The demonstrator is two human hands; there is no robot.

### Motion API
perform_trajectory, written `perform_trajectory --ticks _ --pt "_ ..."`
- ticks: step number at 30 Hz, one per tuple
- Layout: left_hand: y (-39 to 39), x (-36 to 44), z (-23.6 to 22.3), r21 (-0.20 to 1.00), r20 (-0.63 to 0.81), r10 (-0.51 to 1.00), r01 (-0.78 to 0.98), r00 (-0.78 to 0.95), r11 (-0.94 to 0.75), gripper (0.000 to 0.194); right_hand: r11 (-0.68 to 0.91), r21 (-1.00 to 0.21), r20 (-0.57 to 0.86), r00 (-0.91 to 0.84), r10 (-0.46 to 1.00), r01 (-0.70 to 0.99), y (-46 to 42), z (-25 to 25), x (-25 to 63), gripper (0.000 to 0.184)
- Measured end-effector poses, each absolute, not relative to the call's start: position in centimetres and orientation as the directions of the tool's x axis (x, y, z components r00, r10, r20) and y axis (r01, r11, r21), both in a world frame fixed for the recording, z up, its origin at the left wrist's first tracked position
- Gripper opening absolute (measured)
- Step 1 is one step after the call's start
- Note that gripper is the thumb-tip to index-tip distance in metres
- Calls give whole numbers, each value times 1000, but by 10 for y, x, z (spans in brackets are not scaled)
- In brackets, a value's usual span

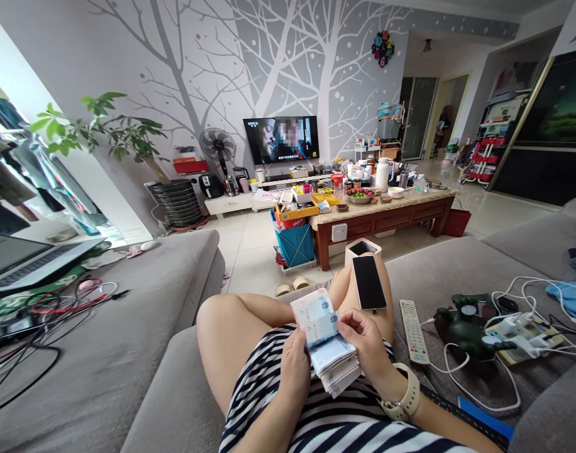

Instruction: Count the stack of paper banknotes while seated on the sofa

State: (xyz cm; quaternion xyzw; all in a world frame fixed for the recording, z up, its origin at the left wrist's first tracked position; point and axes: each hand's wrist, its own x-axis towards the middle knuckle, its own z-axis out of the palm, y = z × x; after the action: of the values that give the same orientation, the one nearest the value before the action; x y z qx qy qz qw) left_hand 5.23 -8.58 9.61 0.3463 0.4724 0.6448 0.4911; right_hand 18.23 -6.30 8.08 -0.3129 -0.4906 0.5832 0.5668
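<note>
In front of my lap I hold a thick stack of banknote-like paper slips (334, 360), pale with blue and pink print. My left hand (296, 360) is closed around its left side, with the thumb on top. The fingers of my right hand (365, 343) pinch the right edge of an upper slip (320, 319), which stands raised from the pile. The lower slips are folded and layered unevenly. On my right thigh lies a black-screened phone (369, 282). A light-coloured watch (404, 395) circles my right wrist.
Beside my right leg on the grey sofa lie a remote control (414, 332), a dark green figure-like object (471, 333) and a power strip (524, 336) with white cables. Tangled cables (38, 333) and a laptop (28, 261) are at left. A cluttered coffee table (387, 217) stands ahead.
</note>
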Motion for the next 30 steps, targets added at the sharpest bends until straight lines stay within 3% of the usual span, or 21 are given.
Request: perform_trajectory --ticks 12,21,30 --pt "-86 55 90 895 -102 964 -445 -244 -18 14 210 -942 268 -210 940 -261 -64 83 192 26" --pt "-88 56 95 914 -114 958 -405 -262 -2 16 185 -941 245 -193 950 -282 -63 83 191 27" --pt "-84 56 87 879 -83 967 -476 -242 -44 14 175 -933 248 -212 945 -315 -61 83 191 30"
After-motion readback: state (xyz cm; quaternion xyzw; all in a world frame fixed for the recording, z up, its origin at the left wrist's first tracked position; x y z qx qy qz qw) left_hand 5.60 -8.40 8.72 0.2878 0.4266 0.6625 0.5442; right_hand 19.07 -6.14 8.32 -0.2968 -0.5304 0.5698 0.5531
